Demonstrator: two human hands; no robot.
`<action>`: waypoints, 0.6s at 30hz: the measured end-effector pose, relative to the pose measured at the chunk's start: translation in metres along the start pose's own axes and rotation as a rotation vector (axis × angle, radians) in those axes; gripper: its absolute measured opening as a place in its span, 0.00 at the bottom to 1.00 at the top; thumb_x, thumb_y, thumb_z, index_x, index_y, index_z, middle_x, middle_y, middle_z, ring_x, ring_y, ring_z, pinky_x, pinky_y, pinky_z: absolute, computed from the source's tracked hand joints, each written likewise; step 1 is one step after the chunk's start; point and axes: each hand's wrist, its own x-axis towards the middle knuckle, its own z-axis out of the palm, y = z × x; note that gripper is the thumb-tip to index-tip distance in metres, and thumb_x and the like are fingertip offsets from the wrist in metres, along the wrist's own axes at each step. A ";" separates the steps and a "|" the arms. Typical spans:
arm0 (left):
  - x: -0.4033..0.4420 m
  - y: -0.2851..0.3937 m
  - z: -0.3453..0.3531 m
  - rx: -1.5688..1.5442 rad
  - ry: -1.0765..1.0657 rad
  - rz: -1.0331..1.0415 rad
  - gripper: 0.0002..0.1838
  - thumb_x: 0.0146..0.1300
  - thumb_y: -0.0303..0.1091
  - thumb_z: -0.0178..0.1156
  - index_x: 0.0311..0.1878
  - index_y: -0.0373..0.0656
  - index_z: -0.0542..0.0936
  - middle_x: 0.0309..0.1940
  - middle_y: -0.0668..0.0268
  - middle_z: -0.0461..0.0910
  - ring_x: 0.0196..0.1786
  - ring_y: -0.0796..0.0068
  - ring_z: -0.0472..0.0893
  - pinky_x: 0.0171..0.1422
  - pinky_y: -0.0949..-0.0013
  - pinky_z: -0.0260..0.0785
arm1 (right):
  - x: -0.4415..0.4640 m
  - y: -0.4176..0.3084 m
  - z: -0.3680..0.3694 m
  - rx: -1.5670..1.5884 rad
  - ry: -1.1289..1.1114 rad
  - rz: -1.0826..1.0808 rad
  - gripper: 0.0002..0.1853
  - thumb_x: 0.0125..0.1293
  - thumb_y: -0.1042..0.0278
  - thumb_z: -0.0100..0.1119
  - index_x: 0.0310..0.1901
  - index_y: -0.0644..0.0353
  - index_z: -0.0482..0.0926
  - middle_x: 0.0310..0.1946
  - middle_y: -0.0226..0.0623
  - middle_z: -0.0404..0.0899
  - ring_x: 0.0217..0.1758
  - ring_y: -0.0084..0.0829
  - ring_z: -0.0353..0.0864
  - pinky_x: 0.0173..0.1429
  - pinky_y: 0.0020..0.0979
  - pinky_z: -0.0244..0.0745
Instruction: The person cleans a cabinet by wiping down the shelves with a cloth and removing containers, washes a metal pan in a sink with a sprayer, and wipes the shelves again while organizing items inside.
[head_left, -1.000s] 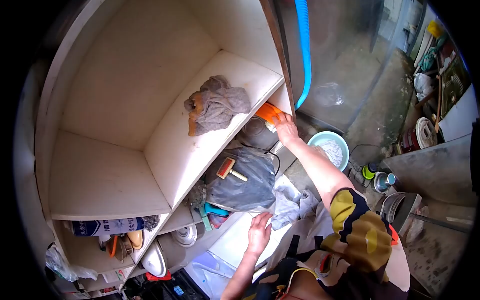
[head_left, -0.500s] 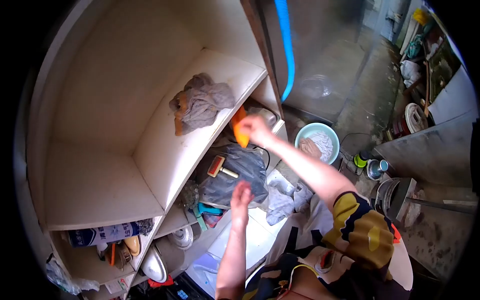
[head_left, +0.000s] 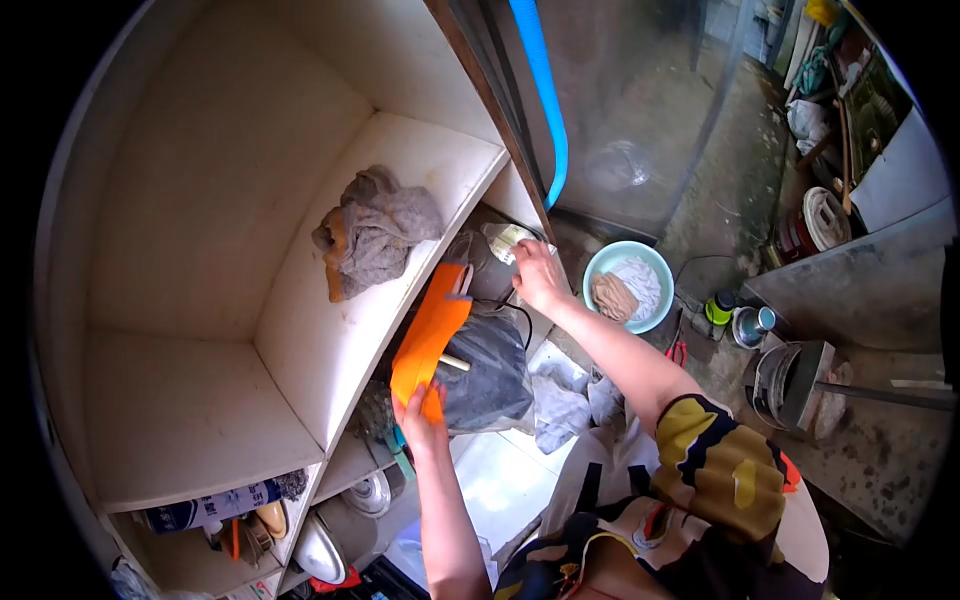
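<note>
My left hand [head_left: 422, 428] is closed on the lower end of a long, flat orange piece [head_left: 430, 335], its material unclear, held along the shelf edge. Beyond it, my right hand [head_left: 540, 282] has its fingers together at a crumpled, whitish see-through plastic packet [head_left: 506, 240] by the cabinet's lower compartment. Below the orange piece lies a dark plastic bag [head_left: 490, 375]. A cream brush handle [head_left: 455, 362] shows on that bag; the orange piece hides the brush head. A grey-brown cloth [head_left: 385, 235] lies crumpled on the shelf above.
The white cabinet [head_left: 190, 410] fills the left side. A pale green basin [head_left: 672, 290] with cloths stands on the floor at right, near a metal pot [head_left: 775, 385]. Grey cloth [head_left: 560, 408] lies by my lap. A blue hose [head_left: 541, 80] hangs at the back.
The orange piece has passed from my right hand to my left and now stretches out long. My right hand has moved to the whitish packet. The view has shifted slightly.
</note>
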 end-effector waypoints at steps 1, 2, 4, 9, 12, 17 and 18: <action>-0.004 -0.001 -0.015 -0.033 0.042 0.018 0.20 0.59 0.25 0.51 0.56 0.50 0.68 0.44 0.64 0.75 0.42 0.68 0.77 0.49 0.61 0.73 | 0.006 0.000 -0.001 -0.084 0.017 -0.005 0.24 0.44 0.74 0.64 0.48 0.62 0.74 0.54 0.42 0.68 0.60 0.42 0.65 0.59 0.41 0.67; -0.009 -0.003 -0.028 -0.061 0.072 0.056 0.19 0.59 0.25 0.52 0.55 0.49 0.68 0.43 0.64 0.75 0.42 0.68 0.77 0.48 0.62 0.73 | 0.011 0.000 -0.002 -0.078 0.017 -0.004 0.24 0.44 0.74 0.64 0.48 0.62 0.74 0.54 0.42 0.68 0.60 0.42 0.65 0.59 0.41 0.67; -0.019 -0.006 -0.048 -0.084 0.098 0.076 0.20 0.58 0.24 0.52 0.55 0.48 0.68 0.43 0.62 0.75 0.40 0.68 0.77 0.46 0.63 0.73 | 0.019 -0.001 -0.004 -0.156 -0.029 -0.016 0.28 0.43 0.71 0.67 0.51 0.60 0.73 0.57 0.41 0.66 0.61 0.42 0.63 0.59 0.42 0.64; -0.033 -0.008 -0.062 -0.084 0.149 0.124 0.20 0.57 0.21 0.53 0.54 0.43 0.68 0.42 0.60 0.75 0.37 0.69 0.77 0.41 0.67 0.74 | 0.029 0.017 0.019 -0.289 -0.088 -0.010 0.29 0.43 0.66 0.67 0.51 0.58 0.72 0.56 0.41 0.68 0.62 0.40 0.63 0.58 0.41 0.63; -0.035 -0.006 -0.062 -0.059 0.138 0.135 0.21 0.56 0.21 0.54 0.54 0.42 0.68 0.42 0.60 0.75 0.37 0.69 0.77 0.39 0.69 0.75 | 0.027 0.025 0.020 -0.221 -0.022 -0.033 0.27 0.44 0.67 0.65 0.50 0.59 0.73 0.51 0.43 0.72 0.57 0.39 0.69 0.56 0.39 0.64; -0.031 -0.007 -0.049 -0.010 -0.002 0.160 0.21 0.57 0.22 0.54 0.55 0.45 0.69 0.41 0.62 0.76 0.38 0.70 0.77 0.43 0.68 0.72 | 0.004 0.038 -0.001 0.432 0.191 0.016 0.24 0.50 0.70 0.59 0.50 0.69 0.71 0.43 0.45 0.76 0.43 0.35 0.77 0.44 0.30 0.73; -0.030 -0.007 -0.045 0.023 -0.037 0.148 0.22 0.57 0.23 0.56 0.56 0.46 0.68 0.42 0.62 0.76 0.38 0.70 0.77 0.43 0.67 0.71 | -0.009 0.047 -0.009 0.585 0.107 0.116 0.23 0.52 0.70 0.58 0.51 0.68 0.71 0.44 0.42 0.76 0.44 0.31 0.77 0.43 0.28 0.74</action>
